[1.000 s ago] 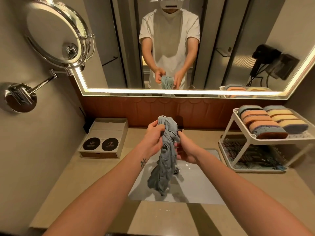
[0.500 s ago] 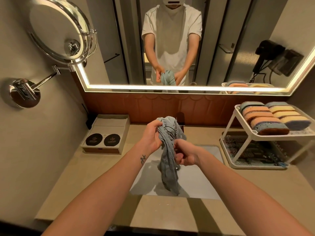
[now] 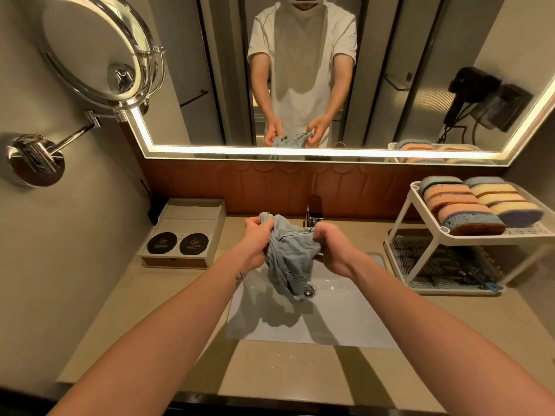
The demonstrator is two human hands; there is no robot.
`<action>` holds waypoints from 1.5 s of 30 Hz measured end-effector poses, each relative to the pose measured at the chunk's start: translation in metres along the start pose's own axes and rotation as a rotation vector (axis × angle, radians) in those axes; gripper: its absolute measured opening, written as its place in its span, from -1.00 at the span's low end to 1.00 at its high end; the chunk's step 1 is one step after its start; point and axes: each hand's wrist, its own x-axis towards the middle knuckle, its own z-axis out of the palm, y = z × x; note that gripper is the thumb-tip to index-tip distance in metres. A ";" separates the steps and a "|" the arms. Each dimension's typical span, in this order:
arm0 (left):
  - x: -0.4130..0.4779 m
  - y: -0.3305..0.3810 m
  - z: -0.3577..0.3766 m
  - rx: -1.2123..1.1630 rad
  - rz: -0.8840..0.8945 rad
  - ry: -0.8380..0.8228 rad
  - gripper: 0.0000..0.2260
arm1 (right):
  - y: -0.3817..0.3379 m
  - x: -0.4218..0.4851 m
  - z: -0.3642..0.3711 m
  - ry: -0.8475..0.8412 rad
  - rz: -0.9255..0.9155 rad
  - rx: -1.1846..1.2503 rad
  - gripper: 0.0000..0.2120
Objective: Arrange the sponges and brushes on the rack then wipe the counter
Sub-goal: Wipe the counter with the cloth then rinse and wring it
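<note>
Beige stone counter [image 3: 270,370] surrounds a white rectangular sink [image 3: 345,319]; a white 2-tier plastic rack [image 3: 468,239] stands at its right end, pastel sponges [image 3: 468,205] on top, dark brushes [image 3: 444,262] below. A crumpled blue-grey cloth [image 3: 289,259] hangs over the sink, gripped by left hand [image 3: 256,241] and right hand [image 3: 333,247]. Arranging looks done; wiping next needs the cloth spread flat.

Backlit wall mirror [image 3: 390,70], brown panel [image 3: 240,184], beige walls.

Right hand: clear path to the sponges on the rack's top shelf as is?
Probably yes for the path: only counter lies between the right hand and the sponges. But that hand grips the cloth with the left hand, so it must let go first.
</note>
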 end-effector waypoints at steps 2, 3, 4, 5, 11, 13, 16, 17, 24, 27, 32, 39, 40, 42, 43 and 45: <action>0.004 -0.003 -0.002 0.150 0.043 0.039 -0.77 | -0.003 0.001 -0.002 0.046 -0.035 0.007 -0.75; 0.007 -0.004 -0.005 0.223 0.078 0.062 -0.79 | -0.005 0.001 -0.002 0.050 -0.051 0.015 -0.77; 0.010 -0.006 -0.005 0.291 0.124 0.089 -0.81 | -0.006 -0.001 -0.005 0.047 -0.056 0.032 -0.78; 0.014 -0.006 -0.007 0.356 0.181 0.130 -0.83 | -0.008 -0.001 -0.008 0.037 -0.052 0.066 -0.76; 0.030 -0.003 -0.014 0.410 0.355 0.298 -0.85 | -0.021 -0.011 -0.015 0.013 -0.008 0.325 -0.97; 0.035 -0.004 -0.015 0.356 0.319 0.325 -0.84 | -0.024 -0.010 -0.018 -0.009 -0.041 0.416 -0.86; 0.039 -0.004 -0.009 0.220 0.218 0.292 -0.83 | -0.028 -0.014 -0.018 -0.039 -0.025 0.457 -0.89; 0.040 -0.004 -0.007 0.207 0.197 0.265 -0.79 | -0.027 -0.012 -0.019 -0.007 -0.047 0.392 -0.84; 0.034 0.002 -0.013 0.336 0.214 0.204 -0.62 | -0.034 0.001 -0.038 0.280 -0.249 0.069 -0.62; 0.035 0.008 -0.027 0.390 0.269 0.302 -0.68 | -0.038 0.000 -0.047 0.318 -0.274 0.030 -0.67; 0.039 0.018 -0.045 0.660 0.353 0.439 -0.83 | -0.044 0.002 -0.057 0.338 -0.278 -0.022 -0.72; 0.040 0.037 -0.047 1.043 0.472 0.510 -0.95 | -0.073 0.008 -0.069 0.267 -0.038 -0.131 -0.67; 0.041 0.039 -0.049 1.082 0.480 0.533 -0.94 | -0.078 0.007 -0.070 0.224 0.002 -0.162 -0.66; 0.042 0.046 -0.051 1.023 0.484 0.542 -0.92 | -0.085 0.003 -0.073 0.165 0.026 -0.208 -0.64; 0.042 0.049 -0.052 0.926 0.464 0.535 -0.91 | -0.086 0.003 -0.075 0.167 0.014 -0.222 -0.63; 0.042 0.055 -0.050 0.687 0.397 0.519 -0.92 | -0.084 0.008 -0.081 0.247 -0.086 -0.291 -0.67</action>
